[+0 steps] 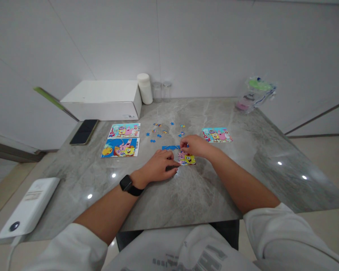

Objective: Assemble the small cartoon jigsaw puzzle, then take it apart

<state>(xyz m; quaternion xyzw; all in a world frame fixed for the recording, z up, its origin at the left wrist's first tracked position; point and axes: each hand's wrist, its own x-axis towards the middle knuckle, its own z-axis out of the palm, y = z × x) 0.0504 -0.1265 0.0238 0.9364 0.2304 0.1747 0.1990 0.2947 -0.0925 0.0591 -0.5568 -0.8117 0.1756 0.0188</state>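
A partly assembled puzzle [190, 160] with a yellow cartoon face lies on the grey marbled table [186, 203]. My left hand [162, 165] rests at its left side, index finger stretched to its lower edge, the other fingers curled. At the puzzle's top edge, my right hand [193, 146] has its fingertips pinched together; whatever they hold is too small to make out. Several loose blue puzzle pieces [159, 136] are scattered behind the hands. Two picture cards, a pink-and-teal one [124, 130] and a blue one [120, 147], lie to the left. A finished-looking picture [217, 134] lies to the right.
A white box [101, 101], white bottle [145, 89] and two clear glasses [166, 91] stand at the back. A phone [84, 132] lies at the left, a white device [31, 207] at the front left. A plastic bag [255, 95] sits at the back right.
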